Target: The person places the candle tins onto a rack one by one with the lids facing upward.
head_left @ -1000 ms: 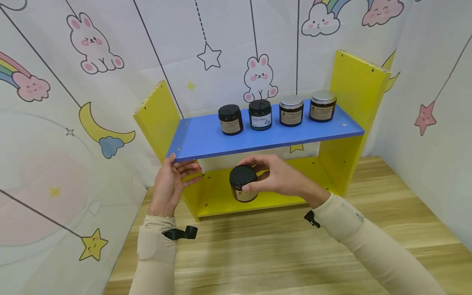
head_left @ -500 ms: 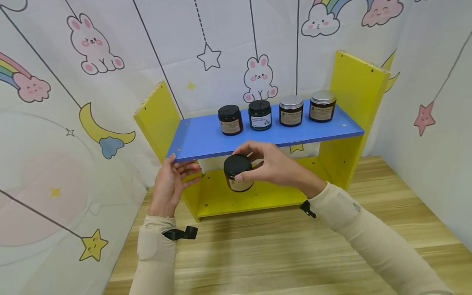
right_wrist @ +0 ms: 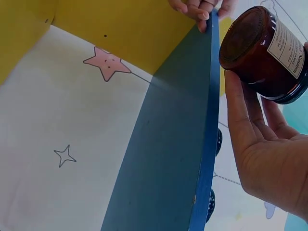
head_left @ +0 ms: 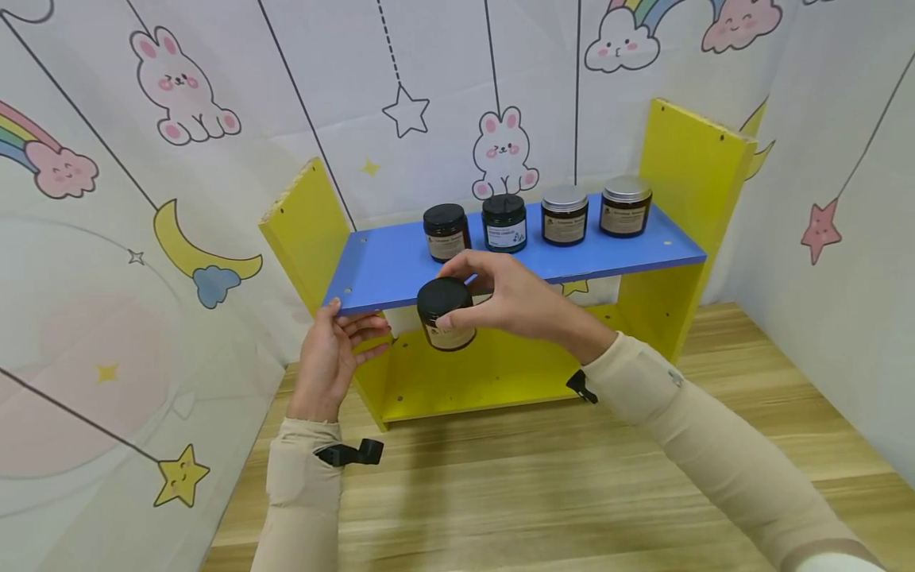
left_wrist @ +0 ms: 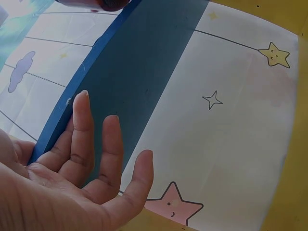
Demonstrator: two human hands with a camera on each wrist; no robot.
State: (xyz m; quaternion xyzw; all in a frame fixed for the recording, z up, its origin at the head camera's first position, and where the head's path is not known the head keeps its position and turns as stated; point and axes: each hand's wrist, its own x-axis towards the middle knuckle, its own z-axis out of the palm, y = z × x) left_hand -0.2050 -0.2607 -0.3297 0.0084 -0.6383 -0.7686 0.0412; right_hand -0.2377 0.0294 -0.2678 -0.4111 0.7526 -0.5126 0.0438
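Note:
My right hand [head_left: 518, 298] grips a dark amber candle jar [head_left: 442, 297] with a black lid and beige label, thumb in front and fingers behind. It hangs off the surface, just before the front edge of the blue shelf board [head_left: 386, 274]. In the right wrist view, the jar [right_wrist: 255, 55] shows its glass base. My left hand [head_left: 329, 361] pinches the board's front left corner, thumb on top and fingers underneath. From the left wrist, the hand's [left_wrist: 91, 178] other fingers spread loosely below the board. A similar black-lidded jar [head_left: 443, 226] stands behind the held one, partly hidden.
Farther right on the board stand a green jar with white label [head_left: 505, 232] and two silver-lidded jars [head_left: 565, 221]. Yellow side panels [head_left: 700, 171] rise at both ends, with a yellow bottom board [head_left: 429, 397] below. The unit stands on a wooden table [head_left: 500, 477].
My right hand has lifted the candle jar up and to the left, from low before the bottom board to the blue board's edge. My left hand stays in place.

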